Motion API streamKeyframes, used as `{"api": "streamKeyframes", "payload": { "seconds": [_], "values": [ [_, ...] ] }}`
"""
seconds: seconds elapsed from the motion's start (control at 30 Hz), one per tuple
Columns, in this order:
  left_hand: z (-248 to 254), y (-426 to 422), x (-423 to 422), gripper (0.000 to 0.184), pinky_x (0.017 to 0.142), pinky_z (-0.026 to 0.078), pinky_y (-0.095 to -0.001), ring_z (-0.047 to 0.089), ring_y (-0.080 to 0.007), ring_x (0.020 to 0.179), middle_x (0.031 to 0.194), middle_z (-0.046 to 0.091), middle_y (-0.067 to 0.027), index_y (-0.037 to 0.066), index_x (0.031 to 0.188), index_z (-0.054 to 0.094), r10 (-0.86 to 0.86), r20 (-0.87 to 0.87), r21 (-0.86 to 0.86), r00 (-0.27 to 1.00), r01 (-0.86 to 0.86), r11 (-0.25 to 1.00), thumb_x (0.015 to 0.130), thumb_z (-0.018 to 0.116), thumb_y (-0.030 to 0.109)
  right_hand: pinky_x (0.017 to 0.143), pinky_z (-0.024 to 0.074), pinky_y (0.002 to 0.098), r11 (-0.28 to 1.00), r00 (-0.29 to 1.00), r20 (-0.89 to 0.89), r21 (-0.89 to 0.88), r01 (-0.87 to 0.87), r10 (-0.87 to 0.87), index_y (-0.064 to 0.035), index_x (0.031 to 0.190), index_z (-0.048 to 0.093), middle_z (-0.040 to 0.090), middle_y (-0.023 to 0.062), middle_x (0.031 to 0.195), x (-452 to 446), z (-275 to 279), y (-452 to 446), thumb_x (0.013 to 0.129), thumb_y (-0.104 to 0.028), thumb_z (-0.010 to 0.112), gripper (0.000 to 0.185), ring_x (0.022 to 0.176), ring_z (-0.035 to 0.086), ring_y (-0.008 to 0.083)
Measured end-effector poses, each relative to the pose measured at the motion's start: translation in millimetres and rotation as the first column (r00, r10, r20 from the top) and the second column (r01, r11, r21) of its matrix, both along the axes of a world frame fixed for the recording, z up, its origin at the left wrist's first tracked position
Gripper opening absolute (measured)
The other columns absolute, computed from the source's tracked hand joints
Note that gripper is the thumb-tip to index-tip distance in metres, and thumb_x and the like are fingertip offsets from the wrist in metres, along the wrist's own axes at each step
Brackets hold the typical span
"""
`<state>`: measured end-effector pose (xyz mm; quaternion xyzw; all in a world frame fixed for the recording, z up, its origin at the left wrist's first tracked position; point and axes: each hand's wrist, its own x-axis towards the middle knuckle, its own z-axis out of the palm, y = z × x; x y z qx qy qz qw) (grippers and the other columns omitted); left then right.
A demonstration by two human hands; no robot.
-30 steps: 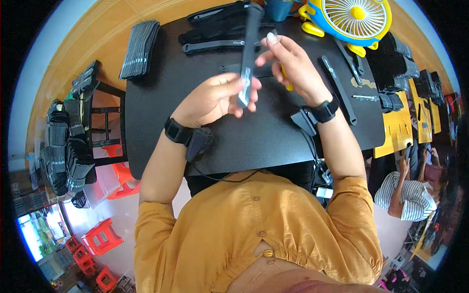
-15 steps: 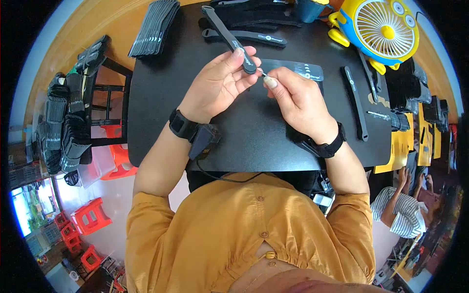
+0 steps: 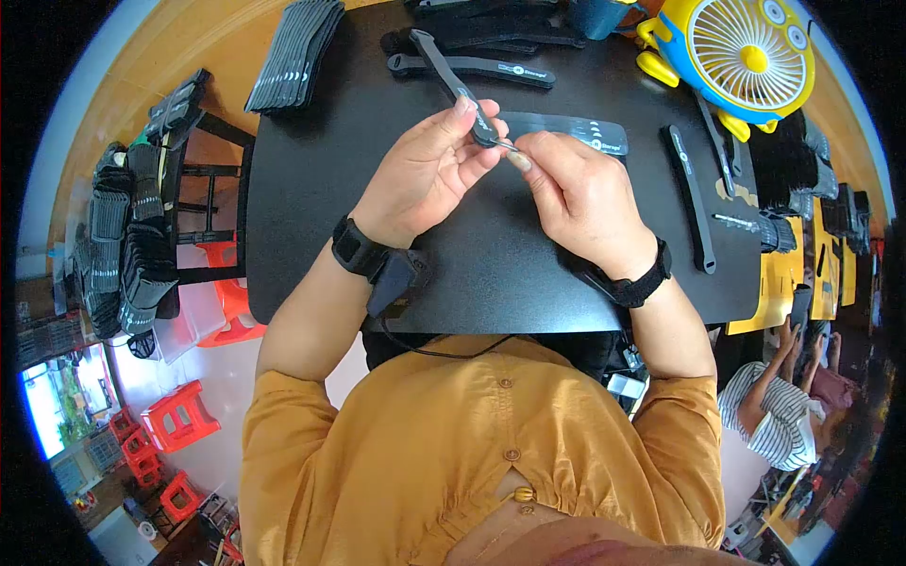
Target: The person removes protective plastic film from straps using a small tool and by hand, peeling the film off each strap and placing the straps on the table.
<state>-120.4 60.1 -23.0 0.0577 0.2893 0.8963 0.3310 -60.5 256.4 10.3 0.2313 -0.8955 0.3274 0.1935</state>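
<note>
My left hand (image 3: 425, 170) pinches a dark grey strap (image 3: 442, 64) with rounded ends and white printing, thumb on top, the far end tilted up and to the left. In my right hand (image 3: 593, 193), thumb and forefinger grip a thin metal tool (image 3: 506, 145), perhaps tweezers; most of it is hidden by the fingers. Its tip meets the near end of the strap. Beyond the hands lies another printed strap (image 3: 472, 67). Partly behind my right hand is a stack of grey printed straps (image 3: 604, 138). A single strap (image 3: 691, 198) lies to the right.
A bundle of straps (image 3: 296, 55) sits at the back left of the black table (image 3: 472, 288). At the back right stand a yellow and blue fan (image 3: 746, 61) and a blue cup (image 3: 596, 19). A person in a striped shirt (image 3: 776, 415) works at the far right.
The strap's upper end has dipped a little to the right. The metal tool's tip has moved left against the strap's near end. Both hands keep their grips.
</note>
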Motion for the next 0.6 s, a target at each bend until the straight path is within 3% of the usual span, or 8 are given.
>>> {"api": "streamKeyframes", "payload": {
  "seconds": [0.6],
  "values": [
    [-0.8, -0.3, 1.6, 0.032, 0.085, 0.057, -0.0261, 0.066, -0.0175, 0.094, 0.104, 0.064, -0.0111, -0.001, 0.117, 0.057, -0.009, -0.001, 0.001, 1.0, 0.009, 1.0, 0.103, 0.051, 0.028, 0.058, 0.052, 0.0436, 0.998, 0.998, -0.056, 0.05, -0.026, 0.029, -0.01, 0.091, 0.059, 0.061, 0.0111, 0.076, -2.8, -0.5, 4.1, 0.086, -0.011, 0.061, 0.005, 0.07, 0.064, 0.0339]
  ]
}}
